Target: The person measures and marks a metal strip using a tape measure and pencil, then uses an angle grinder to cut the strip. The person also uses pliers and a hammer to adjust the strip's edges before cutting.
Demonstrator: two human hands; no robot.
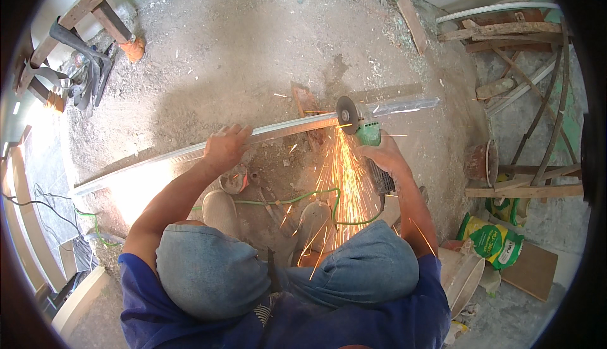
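My right hand [386, 154] is wrapped round a green angle grinder [369, 134], whose dark disc [346, 114] stands on edge against a long silver metal profile [278, 129]. Orange sparks [349, 184] pour from the disc toward my legs. With bent fingers, my left hand [226, 149] grips the profile left of the disc. The profile lies slantwise across the rough floor, its lower end at the far left. Right of the disc, a shiny metal length [404, 105] continues in line; the grinder hides whether the two are joined. Under the disc lies a reddish block [306, 101], partly covered.
A green cord [297, 198] runs across the floor by my shoes. Near my left shoe sits a small round container [234, 178]. Wooden scraps [518, 30] and a bucket [483, 163] are at the right, beside a green-yellow bag [490, 240]. A wooden stand [85, 7] is far left.
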